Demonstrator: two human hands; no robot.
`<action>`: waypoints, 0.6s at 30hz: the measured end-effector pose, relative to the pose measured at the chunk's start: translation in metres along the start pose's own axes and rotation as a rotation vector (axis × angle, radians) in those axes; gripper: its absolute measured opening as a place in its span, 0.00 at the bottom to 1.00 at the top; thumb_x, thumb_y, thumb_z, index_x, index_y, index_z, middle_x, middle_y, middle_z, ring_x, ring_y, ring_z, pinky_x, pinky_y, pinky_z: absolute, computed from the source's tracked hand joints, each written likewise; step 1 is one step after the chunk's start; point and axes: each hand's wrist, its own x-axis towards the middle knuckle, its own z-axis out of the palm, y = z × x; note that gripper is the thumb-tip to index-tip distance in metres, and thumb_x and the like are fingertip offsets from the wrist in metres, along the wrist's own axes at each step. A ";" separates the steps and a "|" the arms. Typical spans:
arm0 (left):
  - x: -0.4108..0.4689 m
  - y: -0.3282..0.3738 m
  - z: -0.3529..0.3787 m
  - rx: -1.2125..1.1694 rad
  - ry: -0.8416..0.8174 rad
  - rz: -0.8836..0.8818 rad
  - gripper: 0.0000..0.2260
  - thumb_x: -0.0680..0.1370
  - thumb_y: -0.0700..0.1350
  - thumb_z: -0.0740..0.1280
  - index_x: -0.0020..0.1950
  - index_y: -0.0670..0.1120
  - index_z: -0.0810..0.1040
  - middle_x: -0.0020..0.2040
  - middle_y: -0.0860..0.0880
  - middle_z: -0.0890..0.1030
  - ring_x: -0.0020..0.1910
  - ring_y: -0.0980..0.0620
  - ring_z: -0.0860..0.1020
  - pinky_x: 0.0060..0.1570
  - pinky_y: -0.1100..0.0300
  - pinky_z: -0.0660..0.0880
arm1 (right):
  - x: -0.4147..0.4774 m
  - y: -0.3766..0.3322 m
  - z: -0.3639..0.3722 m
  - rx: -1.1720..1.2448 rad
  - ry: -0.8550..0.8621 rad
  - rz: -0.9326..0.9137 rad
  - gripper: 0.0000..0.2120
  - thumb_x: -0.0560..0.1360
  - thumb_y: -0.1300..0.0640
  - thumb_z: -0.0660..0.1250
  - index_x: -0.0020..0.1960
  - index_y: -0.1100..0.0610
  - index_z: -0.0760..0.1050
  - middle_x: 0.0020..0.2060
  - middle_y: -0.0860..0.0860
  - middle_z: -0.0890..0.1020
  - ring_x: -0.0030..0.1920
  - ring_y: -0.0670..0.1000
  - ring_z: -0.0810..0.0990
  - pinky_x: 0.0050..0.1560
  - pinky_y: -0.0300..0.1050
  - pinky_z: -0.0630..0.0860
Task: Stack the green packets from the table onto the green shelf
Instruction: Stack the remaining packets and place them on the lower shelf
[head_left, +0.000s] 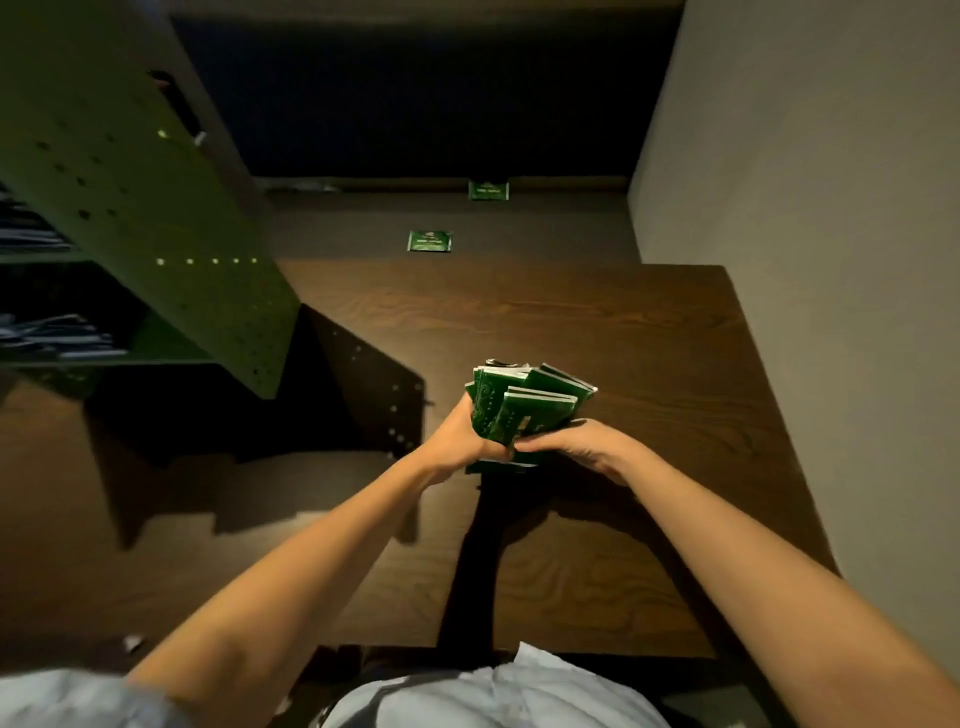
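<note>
My left hand (460, 434) is curled round the left side of a bundle of green packets (519, 400), its fingers wrapped tight against the lower edge. My right hand (571, 441) meets it from the right, fingers bent in narrow and pinching the near right corner of the same bundle. The two hands touch at the fingertips under the packets. The bundle stands roughly upright and is fanned unevenly, with several packets poking out at the top and right, their white edges showing. It is held above the middle of the dark wood-grain table (597, 332), apart from the tabletop as far as I can judge from the shadow below it.

The green shelf (156, 234) stands to the far left, its perforated side panel facing me with small holes letting light through. Through its open front at the left edge I see stacks of flat bluish things (52, 332) on two levels; they are too dim to name.

Beyond the far edge of the table, two loose green packets lie flat on a lower grey surface: one nearer (429, 241), one farther and a little to the right (488, 190) against a dark strip. A plain grey wall (805, 260) runs along the table's right side. The light is low, and hard shadows of my arms and the shelf fall across the wood. My pale blue shirt (493, 696) fills the near edge.
</note>
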 end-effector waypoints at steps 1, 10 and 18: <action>-0.008 -0.005 -0.017 0.021 0.031 0.021 0.45 0.56 0.37 0.77 0.70 0.43 0.61 0.64 0.42 0.75 0.65 0.46 0.74 0.63 0.49 0.75 | 0.003 -0.008 0.019 -0.018 0.024 -0.020 0.27 0.70 0.64 0.73 0.67 0.59 0.71 0.59 0.48 0.76 0.62 0.48 0.72 0.67 0.43 0.64; -0.116 -0.078 -0.184 0.097 0.341 0.040 0.41 0.62 0.37 0.77 0.71 0.39 0.61 0.63 0.47 0.75 0.63 0.51 0.75 0.55 0.74 0.72 | 0.062 -0.055 0.219 -0.240 -0.106 -0.266 0.36 0.66 0.72 0.73 0.67 0.54 0.62 0.57 0.47 0.75 0.66 0.57 0.72 0.68 0.52 0.69; -0.170 -0.112 -0.265 0.177 0.293 0.026 0.54 0.62 0.30 0.77 0.75 0.41 0.43 0.65 0.51 0.70 0.66 0.55 0.72 0.61 0.73 0.68 | 0.088 -0.058 0.308 -0.517 -0.188 -0.414 0.55 0.55 0.47 0.82 0.73 0.51 0.54 0.68 0.56 0.70 0.69 0.54 0.70 0.68 0.50 0.70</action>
